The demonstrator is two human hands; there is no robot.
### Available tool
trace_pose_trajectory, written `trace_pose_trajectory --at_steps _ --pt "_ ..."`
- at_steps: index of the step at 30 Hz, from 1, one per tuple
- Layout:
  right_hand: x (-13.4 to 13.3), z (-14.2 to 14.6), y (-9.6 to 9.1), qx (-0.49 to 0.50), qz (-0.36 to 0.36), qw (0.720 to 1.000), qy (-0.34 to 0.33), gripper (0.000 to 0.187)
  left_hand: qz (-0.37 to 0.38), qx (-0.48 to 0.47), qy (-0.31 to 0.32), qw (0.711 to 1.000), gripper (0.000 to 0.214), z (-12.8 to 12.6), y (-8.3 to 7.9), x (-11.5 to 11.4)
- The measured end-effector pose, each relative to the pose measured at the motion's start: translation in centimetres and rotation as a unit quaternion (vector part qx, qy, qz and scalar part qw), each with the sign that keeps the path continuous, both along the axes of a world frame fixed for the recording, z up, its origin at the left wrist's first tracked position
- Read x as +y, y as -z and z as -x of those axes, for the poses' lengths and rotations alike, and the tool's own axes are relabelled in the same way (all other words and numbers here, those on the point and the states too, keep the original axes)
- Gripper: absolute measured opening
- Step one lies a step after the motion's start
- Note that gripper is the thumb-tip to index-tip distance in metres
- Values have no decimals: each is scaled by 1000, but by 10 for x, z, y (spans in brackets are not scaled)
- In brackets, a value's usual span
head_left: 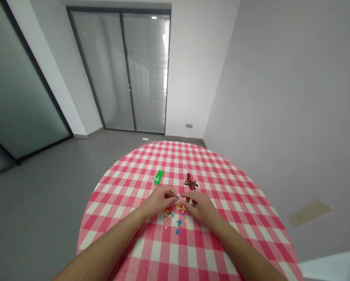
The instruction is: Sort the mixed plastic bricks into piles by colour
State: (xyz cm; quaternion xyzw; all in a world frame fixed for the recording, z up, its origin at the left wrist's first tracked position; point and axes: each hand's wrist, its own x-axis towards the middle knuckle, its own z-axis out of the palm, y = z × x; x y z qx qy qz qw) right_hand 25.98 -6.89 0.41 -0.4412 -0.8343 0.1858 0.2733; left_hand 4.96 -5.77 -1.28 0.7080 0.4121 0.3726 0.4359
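Note:
My left hand (162, 200) is over the middle of the table, thumb and forefinger pinched at a tiny blue building piece (178, 198). Facing it from the right, my right hand (200, 205) has its thumb and forefinger curved and a little apart, with nothing clear between them. Below and between both hands lies a loose scatter of small yellow, red and white pieces (181, 207). Closer to me are a few blue bricks (177, 232). The pieces are too small to make out their exact shape.
A group of green bricks (158, 177) lies beyond my left hand, and a pile of dark brown bricks (190, 182) beyond my right. All rest on a round table with a red-and-white checked cloth (154, 249). A wall (280, 117) stands close on the right.

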Motion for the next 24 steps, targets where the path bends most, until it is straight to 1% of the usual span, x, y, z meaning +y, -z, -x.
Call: trace_pose_trajectory --at_steps 5,9,12,17,21,24 --pt "-3 8 -2 -63 1 998 -27 20 -4 -23 25 999 3 -2 1 -4" --pt "-2 4 -1 -55 -13 998 -31 15 16 -45 38 998 5 -4 3 -4" --pt "2 -2 5 -38 -45 998 -26 16 15 -59 34 998 2 -4 8 -1" --pt "14 -18 14 6 -118 993 22 17 -5 -60 -25 998 8 -1 15 6" --pt "23 -34 13 12 -155 984 87 18 -7 -58 -35 998 8 0 15 7" --pt "27 -42 13 10 -157 979 127 21 -17 -56 -43 997 10 -1 14 5"
